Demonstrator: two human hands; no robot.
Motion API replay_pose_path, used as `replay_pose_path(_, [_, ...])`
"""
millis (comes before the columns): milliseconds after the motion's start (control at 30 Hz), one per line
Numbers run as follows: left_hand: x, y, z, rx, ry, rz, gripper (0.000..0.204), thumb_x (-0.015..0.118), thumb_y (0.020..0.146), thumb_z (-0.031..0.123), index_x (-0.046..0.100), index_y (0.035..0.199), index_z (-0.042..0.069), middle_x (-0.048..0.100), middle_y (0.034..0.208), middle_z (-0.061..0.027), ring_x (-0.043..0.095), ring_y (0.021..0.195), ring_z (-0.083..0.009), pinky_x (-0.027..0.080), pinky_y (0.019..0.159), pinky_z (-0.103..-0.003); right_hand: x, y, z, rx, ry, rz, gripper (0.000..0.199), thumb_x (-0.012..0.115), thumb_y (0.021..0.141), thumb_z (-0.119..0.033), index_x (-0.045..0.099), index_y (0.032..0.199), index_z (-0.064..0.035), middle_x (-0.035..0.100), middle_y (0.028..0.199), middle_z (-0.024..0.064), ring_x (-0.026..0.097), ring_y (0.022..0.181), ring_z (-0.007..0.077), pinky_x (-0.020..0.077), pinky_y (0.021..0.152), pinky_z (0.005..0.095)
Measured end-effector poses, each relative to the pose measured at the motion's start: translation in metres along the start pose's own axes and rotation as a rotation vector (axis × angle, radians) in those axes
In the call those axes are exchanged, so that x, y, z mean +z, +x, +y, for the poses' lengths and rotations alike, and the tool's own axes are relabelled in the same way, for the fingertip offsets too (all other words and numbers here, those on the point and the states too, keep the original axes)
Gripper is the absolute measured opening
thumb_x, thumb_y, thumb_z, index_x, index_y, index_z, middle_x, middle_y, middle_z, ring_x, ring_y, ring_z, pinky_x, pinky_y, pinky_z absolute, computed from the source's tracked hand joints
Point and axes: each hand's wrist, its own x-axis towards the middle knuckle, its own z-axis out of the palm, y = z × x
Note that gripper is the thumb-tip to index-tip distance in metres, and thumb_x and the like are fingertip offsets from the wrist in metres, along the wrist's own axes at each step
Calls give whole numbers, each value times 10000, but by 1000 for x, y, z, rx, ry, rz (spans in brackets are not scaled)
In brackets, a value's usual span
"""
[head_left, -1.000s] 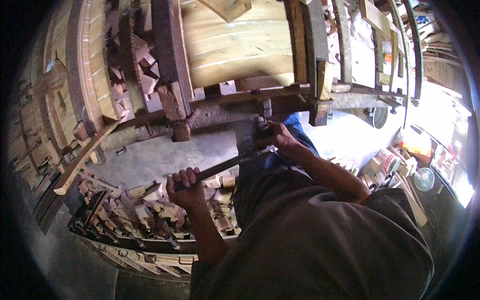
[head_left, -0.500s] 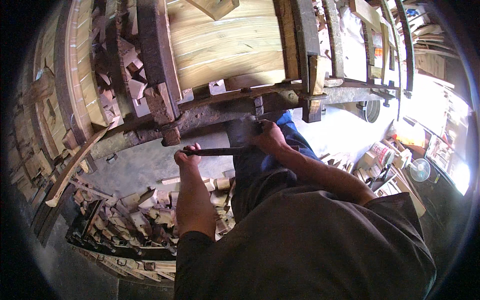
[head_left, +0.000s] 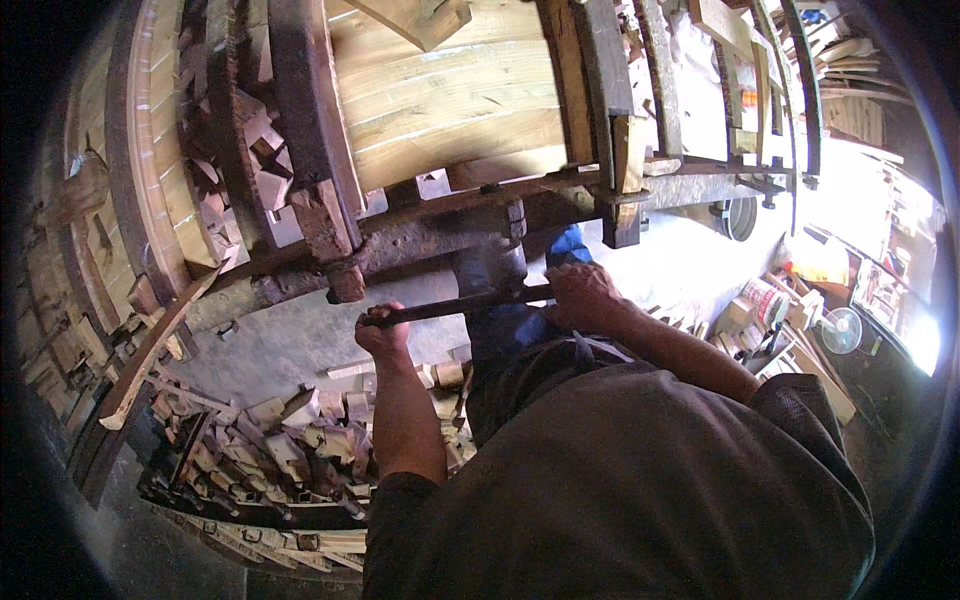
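A dark metal T-handle wrench point(head_left: 450, 306) lies crosswise in front of my waist, its upright stem reaching the clamp's metal beam point(head_left: 420, 243). My left hand point(head_left: 383, 332) is closed around the bar's left end. At the other end, my right hand point(head_left: 588, 298) is closed over the bar, its fingertips partly hidden. Behind the beam, light wooden boards point(head_left: 455, 95) lie edge to edge in a panel between dark clamp bars point(head_left: 312, 100). A wood block point(head_left: 322, 222) sits by the left clamp bar, and another block point(head_left: 629, 155) by the right one.
Scrap wood blocks point(head_left: 290, 455) are heaped low on the left. A curved wooden strip point(head_left: 150, 365) juts out at far left. To the right stand a white fan point(head_left: 840, 332), a bucket point(head_left: 765, 302) and more offcuts. Further clamp bars point(head_left: 658, 80) flank the panel.
My right hand has moved right and closer to my body along with its end of the wrench bar. My left hand has come slightly closer too. The boards stay in place.
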Motion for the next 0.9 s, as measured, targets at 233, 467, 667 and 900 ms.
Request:
replay_pose_path(233, [8,1,5,-33,12,-67,290,415,853,268,365,589,159,377,516,-7,432,504,-212,398,602,-405,8,3,8,25,-219,-120,189,573,877,-215,614,1000,-77,709,870,142,710,795,324,556,646,450])
replay_pose_path(467, [16,-60,13,190,208,-168,314,364,870,276,446,603,133,456,518,-50,477,499,-258,428,605,-439,46,21,49,-173,-189,21,208,565,868,-237,614,1011,-93,713,864,140,712,815,310,552,667,446])
replay_pose_path(667, [11,-138,14,462,109,-294,418,305,895,374,460,601,121,472,527,-76,456,476,-274,401,551,-453,54,35,77,-492,-78,157,265,570,816,-238,617,1018,-73,666,1011,161,660,904,323,513,706,470])
replay_pose_path(900, [43,-250,-43,837,170,-256,323,331,899,310,402,626,152,427,531,-53,385,471,-238,360,532,-416,50,13,57,-856,-137,335,347,662,709,-145,661,1024,-1,694,1014,191,687,933,336,544,702,541])
